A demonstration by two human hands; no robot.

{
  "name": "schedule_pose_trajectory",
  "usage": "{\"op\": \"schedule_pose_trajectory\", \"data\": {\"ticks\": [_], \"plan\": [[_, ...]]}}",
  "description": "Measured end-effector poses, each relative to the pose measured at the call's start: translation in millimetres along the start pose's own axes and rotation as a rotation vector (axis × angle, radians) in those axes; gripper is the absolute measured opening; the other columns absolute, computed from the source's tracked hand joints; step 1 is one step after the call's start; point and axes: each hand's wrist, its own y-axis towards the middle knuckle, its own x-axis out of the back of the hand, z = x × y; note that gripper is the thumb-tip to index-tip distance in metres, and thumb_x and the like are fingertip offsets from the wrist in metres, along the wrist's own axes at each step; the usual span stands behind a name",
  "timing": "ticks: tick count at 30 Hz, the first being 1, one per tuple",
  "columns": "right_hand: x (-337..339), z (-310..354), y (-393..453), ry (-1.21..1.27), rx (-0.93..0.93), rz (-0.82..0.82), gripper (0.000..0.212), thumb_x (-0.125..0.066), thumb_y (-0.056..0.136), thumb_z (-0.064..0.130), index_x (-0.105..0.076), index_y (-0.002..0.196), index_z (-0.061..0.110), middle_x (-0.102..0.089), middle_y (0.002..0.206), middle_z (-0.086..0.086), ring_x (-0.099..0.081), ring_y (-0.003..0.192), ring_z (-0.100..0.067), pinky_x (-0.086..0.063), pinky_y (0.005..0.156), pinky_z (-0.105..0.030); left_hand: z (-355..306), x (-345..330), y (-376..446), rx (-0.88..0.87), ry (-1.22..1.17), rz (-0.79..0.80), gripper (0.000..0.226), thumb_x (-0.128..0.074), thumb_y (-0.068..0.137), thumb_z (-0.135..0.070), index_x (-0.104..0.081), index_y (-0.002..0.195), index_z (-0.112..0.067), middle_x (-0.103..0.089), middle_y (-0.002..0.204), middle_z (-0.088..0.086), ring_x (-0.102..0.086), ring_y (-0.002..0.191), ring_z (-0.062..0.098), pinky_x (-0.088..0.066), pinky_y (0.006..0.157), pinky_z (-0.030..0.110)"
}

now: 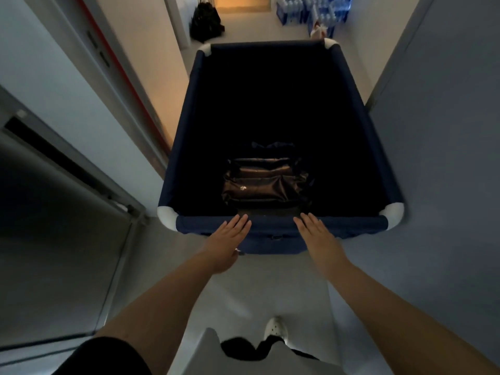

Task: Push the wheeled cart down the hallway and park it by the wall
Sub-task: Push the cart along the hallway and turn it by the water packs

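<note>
A deep navy fabric cart point(359, 224) with white rounded corners fills the middle of the hallway in front of me. A dark shiny bag point(263, 182) lies at the bottom of it, near my side. My left hand point(230, 236) rests flat against the cart's near rim, fingers straight and together. My right hand point(316, 234) lies flat on the same rim a little to the right. Neither hand wraps around anything.
Walls run close along both sides, with a door frame point(130, 204) at the left and a wall corner point(378, 85) at the right. Ahead, a black bag point(207, 21) stands on the floor left, and packs of water bottles point(311, 9) are stacked at the right.
</note>
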Motion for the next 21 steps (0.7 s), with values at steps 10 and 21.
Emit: {"op": "schedule_pose_trajectory", "data": {"ticks": [10,21], "plan": [[38.0,-35.6,112.3,0.16,-0.007,-0.02,0.083,-0.054,0.081,-0.012,-0.013,0.145,0.021,-0.017,0.156,-0.002,-0.012,0.144,-0.02,-0.035,0.107,-0.028,66.6,38.1,101.4,-0.044,-0.07,-0.032,0.074,-0.044,0.094,-0.017,0.007,0.147,-0.016,0.012,0.158,0.005,0.013,0.143,0.021,0.005,0.116,0.036],[76.5,-67.4,260.3,0.18,-0.11,-0.057,0.069,-0.05,0.089,-0.004,-0.017,0.144,0.019,-0.021,0.155,-0.001,-0.014,0.143,-0.019,-0.027,0.111,-0.027,145.4,99.8,224.9,-0.108,-0.106,-0.078,0.075,-0.041,0.091,-0.007,0.006,0.147,-0.015,0.011,0.158,0.005,0.013,0.143,0.02,0.007,0.115,0.034]]}}
